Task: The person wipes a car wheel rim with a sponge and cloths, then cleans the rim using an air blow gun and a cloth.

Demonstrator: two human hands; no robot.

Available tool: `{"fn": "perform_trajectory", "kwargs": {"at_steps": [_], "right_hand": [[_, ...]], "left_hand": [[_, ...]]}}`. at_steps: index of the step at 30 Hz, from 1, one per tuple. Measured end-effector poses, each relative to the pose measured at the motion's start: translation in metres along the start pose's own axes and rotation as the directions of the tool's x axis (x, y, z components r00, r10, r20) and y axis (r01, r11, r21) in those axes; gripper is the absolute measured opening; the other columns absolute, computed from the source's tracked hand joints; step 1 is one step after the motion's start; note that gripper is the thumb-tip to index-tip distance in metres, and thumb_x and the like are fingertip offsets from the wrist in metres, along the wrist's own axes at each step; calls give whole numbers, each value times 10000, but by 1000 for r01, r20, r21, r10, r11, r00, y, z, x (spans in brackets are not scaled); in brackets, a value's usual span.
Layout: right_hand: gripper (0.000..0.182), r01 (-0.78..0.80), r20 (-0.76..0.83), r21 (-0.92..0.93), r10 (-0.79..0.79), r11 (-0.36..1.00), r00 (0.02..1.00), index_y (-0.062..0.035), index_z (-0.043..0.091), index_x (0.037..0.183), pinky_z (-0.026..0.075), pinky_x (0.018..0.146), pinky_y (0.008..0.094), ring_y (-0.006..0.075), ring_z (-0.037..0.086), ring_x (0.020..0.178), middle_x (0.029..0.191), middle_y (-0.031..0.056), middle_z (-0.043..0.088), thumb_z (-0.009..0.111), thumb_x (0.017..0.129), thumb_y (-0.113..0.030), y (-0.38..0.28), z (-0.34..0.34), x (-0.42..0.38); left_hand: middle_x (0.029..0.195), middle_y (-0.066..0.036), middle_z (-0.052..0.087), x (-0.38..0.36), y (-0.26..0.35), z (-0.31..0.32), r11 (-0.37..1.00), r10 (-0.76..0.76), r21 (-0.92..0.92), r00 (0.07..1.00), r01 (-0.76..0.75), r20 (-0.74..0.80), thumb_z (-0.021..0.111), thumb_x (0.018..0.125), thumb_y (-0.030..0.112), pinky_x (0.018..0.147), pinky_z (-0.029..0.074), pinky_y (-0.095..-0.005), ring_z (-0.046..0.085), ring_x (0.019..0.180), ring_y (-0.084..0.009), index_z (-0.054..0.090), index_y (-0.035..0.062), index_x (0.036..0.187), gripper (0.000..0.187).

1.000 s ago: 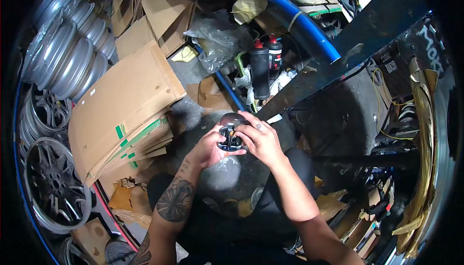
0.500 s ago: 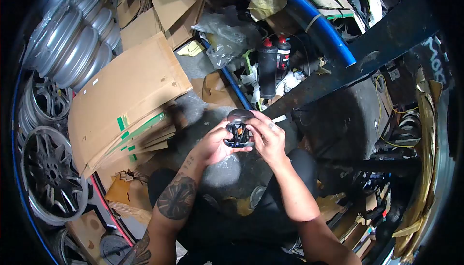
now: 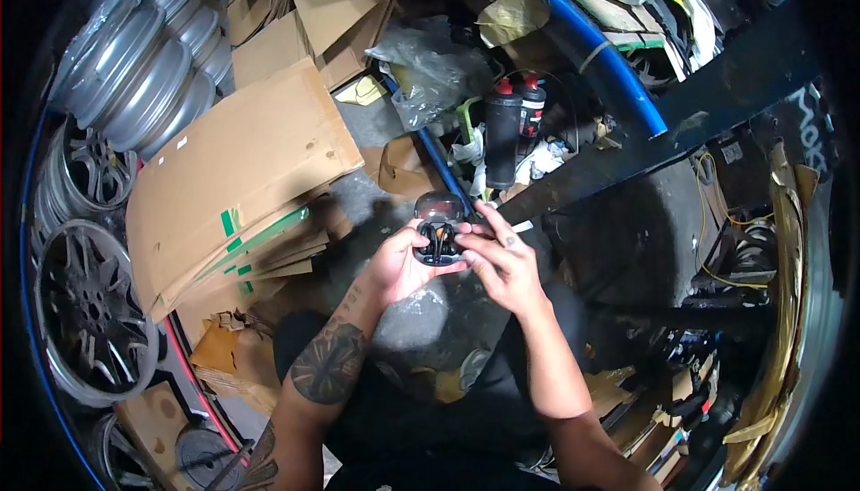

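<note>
A small dark earbud case (image 3: 438,260) sits over my lap, its see-through smoky lid (image 3: 439,208) tipped up. Two black earbuds (image 3: 439,242) lie inside with a bit of orange between them. My left hand (image 3: 399,262) grips the case from the left, thumb on its rim and fingers underneath. At the case's right side is my right hand (image 3: 503,262), its fingers apart. One fingertip touches near the right earbud, the thumb is by the lower edge, and the index finger is raised.
Stacked silver wheels (image 3: 134,83) and a spoked rim (image 3: 97,312) line the left. Flat cardboard (image 3: 260,146) leans beside them. Ahead are black bottles (image 3: 502,133), a plastic bag (image 3: 430,70) and a blue tube (image 3: 618,70). A dark beam (image 3: 618,164) crosses the right.
My right hand's fingers have come off the lid and spread apart, with the index finger lifting. The lid now shows more fully. My left hand keeps its grip on the case.
</note>
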State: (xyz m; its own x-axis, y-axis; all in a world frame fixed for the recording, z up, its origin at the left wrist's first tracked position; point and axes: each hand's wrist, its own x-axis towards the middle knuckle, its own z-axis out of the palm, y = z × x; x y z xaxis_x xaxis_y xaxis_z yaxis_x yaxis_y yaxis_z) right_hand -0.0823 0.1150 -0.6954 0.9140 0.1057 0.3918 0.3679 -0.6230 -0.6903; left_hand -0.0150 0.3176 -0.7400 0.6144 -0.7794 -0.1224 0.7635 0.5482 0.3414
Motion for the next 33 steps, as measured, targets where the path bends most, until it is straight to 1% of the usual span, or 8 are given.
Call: {"fn": "perform_trajectory", "kwargs": {"at_steps": [2,6,10,12,18,24,27,33], "right_hand": [[272,-40,102,22,37,999,994,-106,766,1113,537,1004,456,330,662,1225,1529,172,518,796,855,-184,0,4,-4],[367,-23,158,-48,30,999,987,-137,747,1115,536,1018,453,341,643,1254,1542,167,499,868,780,-226,-2,4,3],[377,-69,169,68,57,995,984,-142,745,1124,534,1026,451,343,620,1287,1561,170,472,872,770,-169,-1,9,3],[383,-99,182,103,79,990,980,-138,743,1131,534,1026,450,345,613,1296,1567,171,462,870,770,-145,-1,10,4],[368,-9,125,30,5,1000,992,-141,747,1129,543,1014,429,313,640,1264,1533,131,516,863,780,-139,2,14,2],[373,-75,107,75,66,994,992,-119,743,1116,556,1009,430,312,668,1220,1504,119,550,872,766,-133,7,16,-3],[493,15,84,17,-17,1000,996,-125,696,1212,562,1005,440,341,639,1262,1521,125,530,884,757,-144,8,14,0],[892,3,25,79,-5,997,1000,-154,436,1488,515,1066,468,403,532,1374,1570,166,463,906,730,-164,5,14,5]], "left_hand": [[1434,-199,574,1,2,-5,999,18,43,1000,-18,14,409,930,107,1058,512,-572,609,1277,-341,386,23,1493,570],[1442,-213,566,-4,5,3,993,41,111,999,-37,-35,412,929,112,1036,541,-538,639,1226,-358,352,37,1522,602],[1441,-223,561,-5,7,0,991,58,126,997,-51,-50,414,926,120,1033,550,-536,642,1220,-360,323,48,1536,621],[1406,-206,584,-6,8,0,990,48,138,996,-37,-76,396,900,94,1023,554,-536,652,1202,-348,370,37,1505,608],[1388,-213,585,0,7,-7,996,71,46,997,-71,-14,432,856,86,1032,540,-538,639,1218,-356,329,76,1539,691],[1368,-205,589,6,8,-7,997,75,33,997,-76,25,418,842,69,1023,546,-557,636,1210,-342,380,43,1517,676],[1373,-208,589,7,8,-7,997,66,40,998,-67,19,427,847,79,1015,554,-555,640,1208,-344,382,43,1514,669],[1402,-225,577,6,9,-9,995,27,99,1000,-28,10,452,846,107,1015,557,-545,647,1219,-392,380,46,1519,680]]}}
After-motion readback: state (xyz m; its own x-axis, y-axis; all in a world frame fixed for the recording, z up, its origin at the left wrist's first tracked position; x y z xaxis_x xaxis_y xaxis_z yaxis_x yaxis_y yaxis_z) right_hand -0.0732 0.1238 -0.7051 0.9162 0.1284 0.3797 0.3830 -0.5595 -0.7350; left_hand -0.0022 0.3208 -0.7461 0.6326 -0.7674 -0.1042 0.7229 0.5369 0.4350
